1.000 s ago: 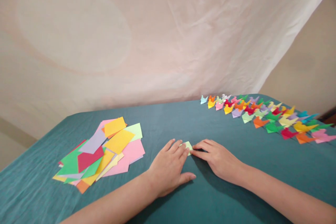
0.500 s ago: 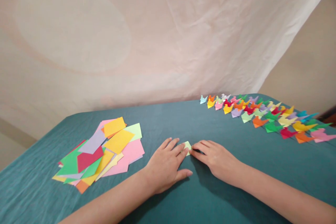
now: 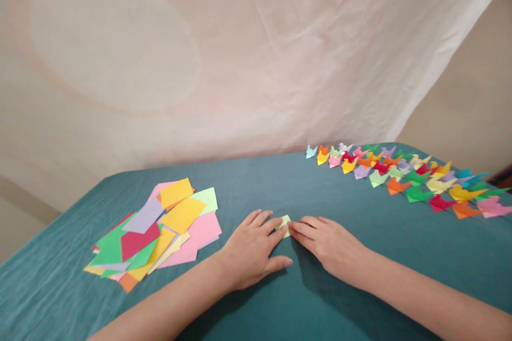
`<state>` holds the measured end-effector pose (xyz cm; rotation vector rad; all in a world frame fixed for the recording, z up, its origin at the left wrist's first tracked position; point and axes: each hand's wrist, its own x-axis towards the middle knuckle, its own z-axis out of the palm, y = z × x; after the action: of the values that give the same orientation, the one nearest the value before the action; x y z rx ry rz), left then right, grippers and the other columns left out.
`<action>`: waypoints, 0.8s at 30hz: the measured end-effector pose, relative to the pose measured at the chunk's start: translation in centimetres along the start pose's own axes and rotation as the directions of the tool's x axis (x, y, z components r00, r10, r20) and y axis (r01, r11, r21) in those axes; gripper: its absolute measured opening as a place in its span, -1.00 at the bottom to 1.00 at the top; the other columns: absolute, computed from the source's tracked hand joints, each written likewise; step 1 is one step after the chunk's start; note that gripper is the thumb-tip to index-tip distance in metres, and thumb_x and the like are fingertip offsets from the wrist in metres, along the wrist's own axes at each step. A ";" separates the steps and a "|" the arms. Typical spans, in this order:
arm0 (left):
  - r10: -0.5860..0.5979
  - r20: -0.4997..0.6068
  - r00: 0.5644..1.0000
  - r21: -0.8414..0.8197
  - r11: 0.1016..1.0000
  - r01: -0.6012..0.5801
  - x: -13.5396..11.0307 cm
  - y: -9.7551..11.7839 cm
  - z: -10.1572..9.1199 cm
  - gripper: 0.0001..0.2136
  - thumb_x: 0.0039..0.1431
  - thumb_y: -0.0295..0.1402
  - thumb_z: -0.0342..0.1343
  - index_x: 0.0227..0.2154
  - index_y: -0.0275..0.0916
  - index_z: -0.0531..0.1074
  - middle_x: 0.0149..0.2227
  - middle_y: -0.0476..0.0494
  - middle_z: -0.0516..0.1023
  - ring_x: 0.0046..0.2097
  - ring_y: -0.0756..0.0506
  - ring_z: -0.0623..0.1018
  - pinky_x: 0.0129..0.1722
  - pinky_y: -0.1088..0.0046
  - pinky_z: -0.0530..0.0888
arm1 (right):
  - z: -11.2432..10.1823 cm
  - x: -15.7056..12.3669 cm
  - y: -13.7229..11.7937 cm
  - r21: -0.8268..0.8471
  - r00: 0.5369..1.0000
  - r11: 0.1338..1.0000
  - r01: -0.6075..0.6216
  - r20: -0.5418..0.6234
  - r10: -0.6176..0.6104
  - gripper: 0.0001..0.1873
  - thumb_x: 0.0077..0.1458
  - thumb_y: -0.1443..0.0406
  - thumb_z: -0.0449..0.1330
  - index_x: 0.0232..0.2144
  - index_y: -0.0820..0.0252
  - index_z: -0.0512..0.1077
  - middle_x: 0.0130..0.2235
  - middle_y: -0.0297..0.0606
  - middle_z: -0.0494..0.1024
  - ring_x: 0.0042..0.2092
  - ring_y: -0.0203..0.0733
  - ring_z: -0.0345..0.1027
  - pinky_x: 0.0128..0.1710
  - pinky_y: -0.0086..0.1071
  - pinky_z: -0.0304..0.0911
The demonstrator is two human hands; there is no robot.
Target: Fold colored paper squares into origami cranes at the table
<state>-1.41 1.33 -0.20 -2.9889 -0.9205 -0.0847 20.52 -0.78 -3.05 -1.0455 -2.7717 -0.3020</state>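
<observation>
A small pale-green folded paper (image 3: 285, 222) lies on the teal tablecloth (image 3: 280, 181) in front of me. My left hand (image 3: 252, 250) rests flat on the cloth, fingers stretched out, its fingertips pressing the paper's left part. My right hand (image 3: 326, 242) lies palm down beside it, fingers extended, fingertips touching the paper's right edge. Most of the paper is hidden under the fingers.
A loose pile of coloured paper squares (image 3: 156, 229) lies at the left. Rows of several small folded paper figures (image 3: 400, 173) in many colours run along the right back of the table. A cream cloth backdrop (image 3: 224, 53) hangs behind.
Both hands have shifted slightly leftward on the small paper; the fingers stay pressed on it. Nothing else moved.
</observation>
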 end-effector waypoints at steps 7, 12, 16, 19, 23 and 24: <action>-0.051 -0.006 0.999 0.011 0.999 0.051 -0.2 0.0 -1.0 -0.52 0.20 0.03 -0.15 0.07 -0.12 0.26 0.08 -0.19 0.30 0.14 -0.25 0.23 0.12 0.13 0.14 | -0.3 0.0 -0.3 -0.015 1.000 1.000 -0.017 0.012 0.017 -0.67 0.11 0.46 0.04 -0.05 0.26 0.34 -0.01 -0.16 0.42 -0.09 -0.10 0.27 -0.21 -0.26 0.29; -0.083 -0.003 0.997 0.021 0.996 0.083 -0.5 -0.3 -1.3 -0.56 0.20 0.01 -0.12 0.02 -0.12 0.31 0.02 -0.20 0.33 0.17 -0.27 0.20 0.13 0.10 0.12 | -0.5 0.1 -0.3 -0.028 0.999 0.999 -0.016 0.030 0.017 -0.69 0.11 0.46 0.04 -0.08 0.27 0.37 0.01 -0.16 0.41 -0.09 -0.09 0.27 -0.23 -0.25 0.29; -0.074 -0.003 0.997 0.001 0.997 0.074 -0.5 -0.5 -1.4 -0.59 0.19 -0.03 -0.07 0.00 -0.13 0.33 -0.01 -0.19 0.34 0.16 -0.26 0.21 0.14 0.09 0.12 | -0.6 0.1 -0.2 -0.030 0.999 0.999 -0.020 0.044 0.021 -0.69 0.11 0.46 0.04 -0.08 0.26 0.37 0.01 -0.19 0.41 -0.09 -0.09 0.27 -0.23 -0.25 0.29; -0.061 -0.016 0.998 -0.021 0.998 0.061 -0.3 -0.5 -1.5 -0.67 0.21 -0.11 -0.05 -0.06 -0.15 0.37 -0.01 -0.19 0.35 0.14 -0.23 0.24 0.13 0.13 0.15 | -0.5 0.2 -0.2 -0.027 0.999 0.999 -0.023 0.044 0.024 -0.69 0.11 0.46 0.04 -0.09 0.26 0.38 0.01 -0.19 0.41 -0.11 -0.11 0.28 -0.24 -0.26 0.29; -0.088 -0.048 0.995 -0.034 0.996 0.087 0.2 0.0 -1.3 -0.76 0.28 -0.28 -0.12 -0.16 -0.21 0.40 -0.02 -0.17 0.35 0.08 -0.17 0.29 0.10 0.20 0.21 | -0.2 0.3 -0.4 -0.010 0.999 0.999 -0.035 0.019 0.035 -0.71 0.11 0.46 0.05 -0.09 0.27 0.38 -0.02 -0.17 0.42 -0.12 -0.11 0.28 -0.23 -0.25 0.29; -0.095 -0.056 0.994 -0.033 0.995 0.093 0.3 0.3 -1.2 -0.76 0.27 -0.30 -0.12 -0.11 -0.23 0.37 -0.01 -0.18 0.35 0.08 -0.16 0.30 0.10 0.21 0.22 | -0.2 0.3 -0.4 -0.002 0.999 0.999 -0.039 0.011 0.039 -0.71 0.11 0.46 0.05 -0.10 0.27 0.38 -0.03 -0.17 0.43 -0.12 -0.11 0.28 -0.22 -0.25 0.29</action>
<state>-1.09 1.24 1.00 -2.9522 -1.0627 -0.1860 20.03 -0.92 -2.82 -1.1033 -2.7576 -0.2945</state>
